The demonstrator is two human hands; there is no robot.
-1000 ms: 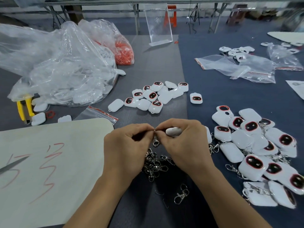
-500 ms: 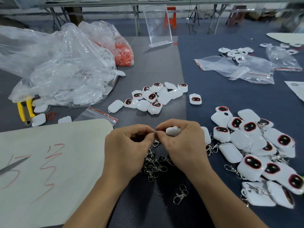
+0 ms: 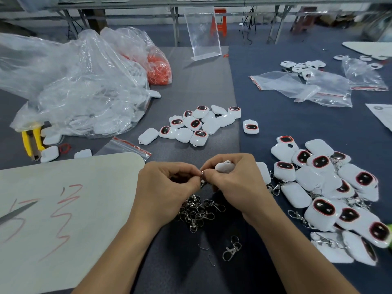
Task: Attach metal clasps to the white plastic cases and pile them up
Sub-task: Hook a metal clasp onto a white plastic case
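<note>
My right hand [image 3: 237, 183] grips a white plastic case [image 3: 223, 166], mostly hidden inside the fingers. My left hand [image 3: 167, 187] pinches a small metal clasp [image 3: 203, 181] where the two hands' fingertips meet at the case's edge. Below the hands lies a heap of loose metal clasps [image 3: 197, 211], and one single clasp [image 3: 232, 249] lies nearer me. A pile of white cases with clasps on them [image 3: 331, 187] spreads to the right. A smaller group of white cases without clasps [image 3: 197, 126] lies beyond the hands.
A big clear plastic bag of white cases [image 3: 80, 92] and a bag of red rings [image 3: 159, 66] fill the far left. A white board with red marks [image 3: 53, 209] lies at the left. Yellow-handled pliers [image 3: 31, 139], empty zip bags [image 3: 301, 88] and an acrylic stand [image 3: 203, 32] lie around.
Both hands stay together over the clasp heap, with only small finger movement on the clasp and case. Nothing on the table has shifted.
</note>
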